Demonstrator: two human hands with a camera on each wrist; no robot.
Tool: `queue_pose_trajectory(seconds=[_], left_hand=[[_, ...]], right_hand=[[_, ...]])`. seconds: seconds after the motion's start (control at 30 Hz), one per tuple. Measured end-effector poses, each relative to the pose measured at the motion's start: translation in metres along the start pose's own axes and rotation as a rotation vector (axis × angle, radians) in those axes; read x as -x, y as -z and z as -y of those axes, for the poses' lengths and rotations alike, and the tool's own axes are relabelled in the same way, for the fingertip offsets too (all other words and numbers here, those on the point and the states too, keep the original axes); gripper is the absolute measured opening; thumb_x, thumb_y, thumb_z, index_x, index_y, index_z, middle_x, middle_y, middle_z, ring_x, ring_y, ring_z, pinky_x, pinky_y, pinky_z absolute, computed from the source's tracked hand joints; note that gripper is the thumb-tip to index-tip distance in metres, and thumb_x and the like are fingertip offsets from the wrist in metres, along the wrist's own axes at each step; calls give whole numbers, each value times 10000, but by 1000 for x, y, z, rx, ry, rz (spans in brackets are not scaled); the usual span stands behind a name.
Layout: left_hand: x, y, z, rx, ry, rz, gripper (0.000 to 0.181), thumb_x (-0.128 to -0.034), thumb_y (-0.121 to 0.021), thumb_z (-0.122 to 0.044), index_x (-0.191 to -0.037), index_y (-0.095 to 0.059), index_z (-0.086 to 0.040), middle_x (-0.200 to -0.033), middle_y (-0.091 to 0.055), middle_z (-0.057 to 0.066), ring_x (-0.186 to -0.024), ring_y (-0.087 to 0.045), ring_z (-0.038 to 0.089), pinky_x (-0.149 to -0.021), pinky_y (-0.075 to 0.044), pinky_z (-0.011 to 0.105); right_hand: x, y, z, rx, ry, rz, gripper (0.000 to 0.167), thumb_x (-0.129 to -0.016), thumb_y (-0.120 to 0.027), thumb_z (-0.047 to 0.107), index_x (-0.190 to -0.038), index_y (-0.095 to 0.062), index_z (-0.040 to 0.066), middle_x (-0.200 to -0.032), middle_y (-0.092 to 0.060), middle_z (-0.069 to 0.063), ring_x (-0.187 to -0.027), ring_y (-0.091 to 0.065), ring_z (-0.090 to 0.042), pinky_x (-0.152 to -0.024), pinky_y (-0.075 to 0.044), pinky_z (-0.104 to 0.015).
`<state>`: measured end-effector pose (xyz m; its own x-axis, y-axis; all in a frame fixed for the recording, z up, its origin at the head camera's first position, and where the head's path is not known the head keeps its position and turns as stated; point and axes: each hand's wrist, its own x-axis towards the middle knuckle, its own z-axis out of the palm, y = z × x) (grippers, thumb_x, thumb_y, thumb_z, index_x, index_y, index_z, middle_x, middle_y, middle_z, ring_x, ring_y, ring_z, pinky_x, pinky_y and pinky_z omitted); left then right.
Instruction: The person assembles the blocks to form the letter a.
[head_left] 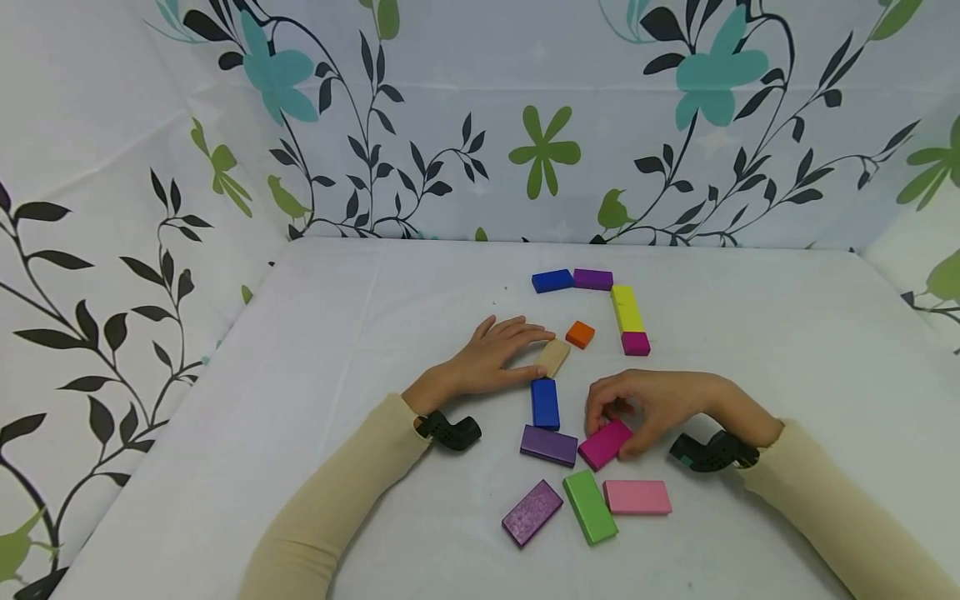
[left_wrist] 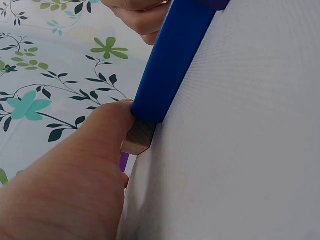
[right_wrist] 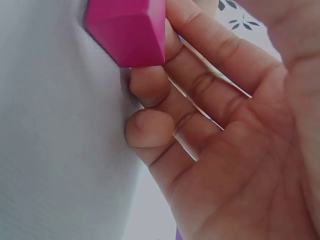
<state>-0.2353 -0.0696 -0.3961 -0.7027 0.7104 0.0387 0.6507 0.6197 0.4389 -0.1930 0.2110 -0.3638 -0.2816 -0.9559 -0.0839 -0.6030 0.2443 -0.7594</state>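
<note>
The left hand pinches a beige wooden block between thumb and forefinger, the other fingers stretched out. Just below it stands a blue block; in the left wrist view the thumb reaches the corner of this blue block. With thumb and curled fingers the right hand holds a magenta block low on the table. In the right wrist view the magenta block lies against the fingertips. A dark purple block is to its left, and a small orange block is beyond the beige one.
Farther back stand a blue block, a purple block, a yellow block and a small magenta block. Nearer lie a glittery purple block, a green block and a pink block. White cloth covers the table.
</note>
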Motion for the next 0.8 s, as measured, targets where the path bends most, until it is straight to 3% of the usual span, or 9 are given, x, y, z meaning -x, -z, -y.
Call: queue_pose_trajectory(seconds=[0.27,0.8], left_hand=[[0,0,1,7,1,0,573,-976,-521,-483,-1492,-395,-269,-1541,-376,-23,-1490,-153,200,-1171,0,537],[0,0,0,8,8,2,576,-973,-524,-487,-1492,-393,-276,-1540,-377,-33,-1490,-150,189,-1174,5,527]], right_hand=[[2,2,-3,26,-1,-41,297,-835,-773,190,-1102,-642,180,-1016,-604,28,-852,-551,-118,-656,-477,-235],[8,6,-10,113,-85,-230,313,-823,-783,160,-1097,-634,189,-985,-588,54,-836,-533,-128,-656,-474,-253]])
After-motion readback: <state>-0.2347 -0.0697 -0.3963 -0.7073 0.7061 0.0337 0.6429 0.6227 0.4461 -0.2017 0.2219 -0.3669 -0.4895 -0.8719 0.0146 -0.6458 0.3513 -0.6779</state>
